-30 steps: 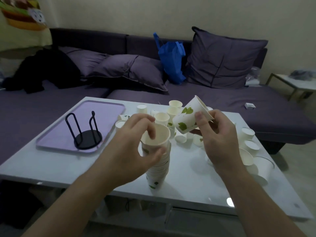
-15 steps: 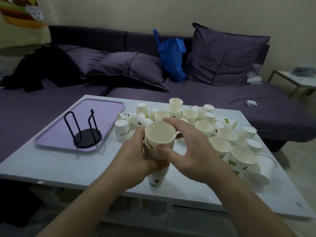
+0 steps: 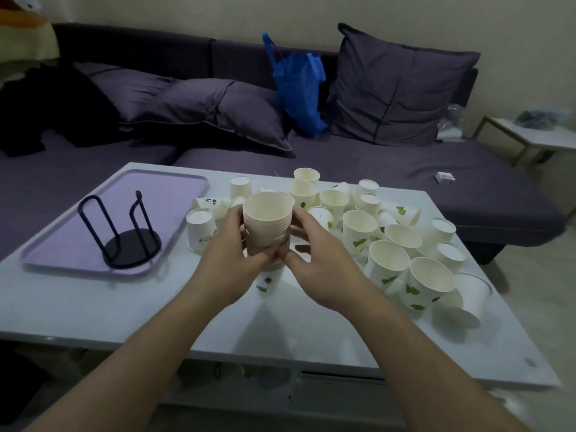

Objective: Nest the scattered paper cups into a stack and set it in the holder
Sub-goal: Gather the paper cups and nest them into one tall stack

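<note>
A stack of nested white paper cups (image 3: 267,222) with green leaf prints stands mouth up at the middle of the white table (image 3: 93,307). My left hand (image 3: 232,260) wraps its left side and my right hand (image 3: 314,263) its right side, so both grip the stack's middle. The stack's lower end shows below my hands. Several loose cups (image 3: 389,260) lie and stand scattered to the right and behind. The black wire cup holder (image 3: 124,238) stands empty on the lilac tray (image 3: 62,244) at the left.
A dark purple sofa (image 3: 405,169) with cushions and a blue bag (image 3: 299,85) runs behind the table. A small side table (image 3: 536,135) stands at the far right. A small white box (image 3: 445,177) lies on the sofa seat.
My right hand pushed the cup it held into the top of the stack, then slid down to grip the stack's side. The stack now sits higher between both hands.
</note>
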The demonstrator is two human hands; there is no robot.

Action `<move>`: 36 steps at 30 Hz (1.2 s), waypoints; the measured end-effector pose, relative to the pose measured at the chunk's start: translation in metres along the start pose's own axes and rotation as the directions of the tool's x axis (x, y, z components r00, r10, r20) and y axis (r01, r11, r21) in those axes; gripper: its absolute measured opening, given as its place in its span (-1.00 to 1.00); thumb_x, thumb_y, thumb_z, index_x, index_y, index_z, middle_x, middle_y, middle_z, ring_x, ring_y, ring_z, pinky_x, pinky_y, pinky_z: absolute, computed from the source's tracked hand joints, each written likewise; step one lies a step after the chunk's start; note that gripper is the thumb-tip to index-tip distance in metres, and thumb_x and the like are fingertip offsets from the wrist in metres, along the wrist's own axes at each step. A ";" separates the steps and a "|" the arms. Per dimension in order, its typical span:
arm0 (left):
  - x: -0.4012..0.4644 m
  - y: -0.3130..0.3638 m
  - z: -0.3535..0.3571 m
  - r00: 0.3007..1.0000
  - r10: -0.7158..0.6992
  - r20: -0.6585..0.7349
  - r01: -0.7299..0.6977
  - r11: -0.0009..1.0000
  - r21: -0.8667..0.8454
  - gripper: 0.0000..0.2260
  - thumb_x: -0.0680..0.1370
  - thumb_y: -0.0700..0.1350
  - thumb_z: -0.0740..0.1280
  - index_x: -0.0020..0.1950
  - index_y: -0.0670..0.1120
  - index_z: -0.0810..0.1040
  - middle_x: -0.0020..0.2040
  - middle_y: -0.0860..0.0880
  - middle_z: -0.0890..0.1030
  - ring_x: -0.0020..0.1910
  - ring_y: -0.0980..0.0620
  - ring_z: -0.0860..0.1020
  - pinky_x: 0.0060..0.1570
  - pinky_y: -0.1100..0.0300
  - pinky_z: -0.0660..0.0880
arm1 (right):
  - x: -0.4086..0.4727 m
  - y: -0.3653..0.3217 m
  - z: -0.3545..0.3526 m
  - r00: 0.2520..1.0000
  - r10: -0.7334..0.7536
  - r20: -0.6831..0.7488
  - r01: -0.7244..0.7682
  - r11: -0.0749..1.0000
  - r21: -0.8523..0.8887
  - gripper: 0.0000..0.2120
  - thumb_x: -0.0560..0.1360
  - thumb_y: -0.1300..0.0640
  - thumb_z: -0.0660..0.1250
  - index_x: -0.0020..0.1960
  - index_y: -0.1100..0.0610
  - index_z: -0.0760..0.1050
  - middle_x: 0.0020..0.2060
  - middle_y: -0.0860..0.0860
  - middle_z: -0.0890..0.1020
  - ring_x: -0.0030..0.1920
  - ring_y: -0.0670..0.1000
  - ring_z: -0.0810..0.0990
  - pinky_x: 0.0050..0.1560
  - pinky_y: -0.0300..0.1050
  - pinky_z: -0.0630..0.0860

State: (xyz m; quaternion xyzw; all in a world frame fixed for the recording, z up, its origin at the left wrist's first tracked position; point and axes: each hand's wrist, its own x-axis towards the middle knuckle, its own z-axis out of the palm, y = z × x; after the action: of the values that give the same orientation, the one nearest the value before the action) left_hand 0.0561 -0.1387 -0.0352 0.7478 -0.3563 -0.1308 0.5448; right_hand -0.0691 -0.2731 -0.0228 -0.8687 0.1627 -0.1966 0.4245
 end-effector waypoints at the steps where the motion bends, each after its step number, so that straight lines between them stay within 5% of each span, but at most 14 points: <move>1: -0.002 -0.002 0.001 1.000 -0.016 0.000 0.016 1.000 0.008 -0.25 0.44 -0.09 0.64 0.49 0.19 0.32 0.34 0.24 0.56 0.31 0.18 0.57 0.35 0.04 0.55 | -0.002 0.001 -0.002 1.000 0.015 0.003 -0.015 1.000 -0.019 -0.36 0.64 0.12 0.41 0.64 -0.13 0.26 0.48 -0.25 0.50 0.48 -0.18 0.47 0.48 0.00 0.50; 4: -0.018 0.003 -0.001 0.991 0.016 -0.133 0.001 0.992 0.128 -0.04 0.37 0.07 0.68 0.60 0.08 0.16 0.46 0.09 0.37 0.40 0.10 0.42 0.41 0.12 0.41 | -0.011 0.002 -0.012 0.995 0.087 -0.049 -0.092 0.990 -0.109 -0.44 0.64 0.04 0.43 0.59 -0.03 0.36 0.44 -0.17 0.52 0.35 -0.15 0.54 0.37 -0.07 0.56; 6: -0.035 0.018 -0.002 0.970 0.134 -0.205 -0.094 0.976 0.194 -0.13 0.41 0.05 0.64 0.55 0.04 0.18 0.39 0.05 0.35 0.30 0.10 0.42 0.32 0.23 0.42 | -0.020 0.005 -0.023 0.984 0.129 -0.122 -0.150 0.971 -0.185 -0.56 0.63 0.04 0.43 0.48 0.01 0.47 0.32 -0.13 0.55 0.18 -0.16 0.59 0.25 -0.10 0.59; 10: -0.063 0.048 0.024 0.963 0.271 -0.007 -0.262 0.938 0.227 -0.40 0.46 -0.01 0.54 0.40 0.11 0.33 0.16 0.21 0.45 0.14 0.19 0.50 0.09 0.43 0.53 | -0.039 0.017 -0.052 0.943 0.217 -0.252 -0.285 0.917 -0.279 -0.73 0.57 0.18 0.43 0.25 0.02 0.55 0.17 -0.07 0.54 0.01 -0.12 0.59 0.08 -0.20 0.51; 14: -0.065 0.045 0.080 0.958 0.203 0.203 -0.260 0.913 0.313 -0.58 0.60 -0.02 0.47 0.39 0.19 0.40 0.25 0.27 0.44 0.18 0.30 0.49 0.16 0.34 0.58 | -0.061 0.032 -0.086 0.868 0.301 -0.396 -0.448 0.819 -0.358 -0.60 0.49 0.20 0.45 0.29 0.04 0.47 0.24 0.00 0.48 0.23 0.06 0.49 0.23 -0.01 0.53; 20: -0.029 0.045 0.150 0.967 0.062 0.249 -0.140 0.940 0.311 -0.44 0.63 0.04 0.43 0.57 0.19 0.30 0.53 0.13 0.24 0.23 0.19 0.43 0.27 0.27 0.41 | -0.075 0.054 -0.120 0.753 0.431 -0.497 -0.657 0.528 -0.538 -0.40 0.48 -0.12 0.47 0.39 0.11 0.38 0.35 0.14 0.51 0.38 0.22 0.40 0.36 0.09 0.39; 25: -0.001 0.039 0.183 0.959 0.000 0.285 -0.113 0.918 0.381 -0.56 0.61 0.04 0.46 0.47 0.07 0.46 0.54 0.04 0.31 0.41 -0.02 0.48 0.32 0.14 0.43 | -0.072 0.065 -0.122 0.756 0.469 -0.457 -0.654 0.521 -0.548 -0.45 0.49 -0.11 0.46 0.36 0.08 0.38 0.31 0.10 0.59 0.38 0.22 0.45 0.38 0.12 0.35; 31: -0.008 0.036 0.180 0.980 0.027 0.196 -0.106 0.909 0.404 -0.75 0.61 0.08 0.43 0.06 -0.10 0.57 0.15 0.01 0.54 0.09 -0.05 0.55 0.08 0.08 0.52 | -0.072 0.065 -0.123 0.782 0.471 -0.408 -0.623 0.559 -0.548 -0.48 0.47 -0.07 0.46 0.37 0.04 0.43 0.25 0.06 0.61 0.33 0.20 0.53 0.33 0.10 0.38; 34: -0.023 0.048 0.159 0.985 0.069 0.161 -0.125 0.923 0.365 -0.76 0.60 0.11 0.43 0.02 -0.03 0.50 0.12 0.05 0.50 0.03 0.04 0.50 -0.01 0.16 0.48 | -0.074 0.053 -0.127 0.796 0.480 -0.369 -0.602 0.696 -0.392 -0.47 0.45 -0.05 0.46 0.38 0.03 0.47 0.19 0.01 0.61 0.15 0.11 0.58 0.02 -0.03 0.53; 36: -0.033 0.060 0.139 0.988 0.086 0.131 -0.125 0.936 0.328 -0.74 0.60 0.14 0.44 0.08 0.04 0.44 0.15 0.08 0.48 0.03 0.09 0.50 -0.05 0.22 0.50 | -0.073 0.045 -0.129 0.817 0.462 -0.346 -0.549 0.807 -0.219 -0.48 0.49 -0.03 0.48 0.41 0.00 0.49 0.22 -0.02 0.59 0.08 0.02 0.56 -0.25 -0.20 0.42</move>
State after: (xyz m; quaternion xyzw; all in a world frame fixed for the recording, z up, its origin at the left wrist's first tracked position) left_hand -0.0725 -0.2260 -0.0386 0.8004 -0.4439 -0.0816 0.3945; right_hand -0.1998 -0.3531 -0.0010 -0.8120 0.4761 -0.1665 0.2936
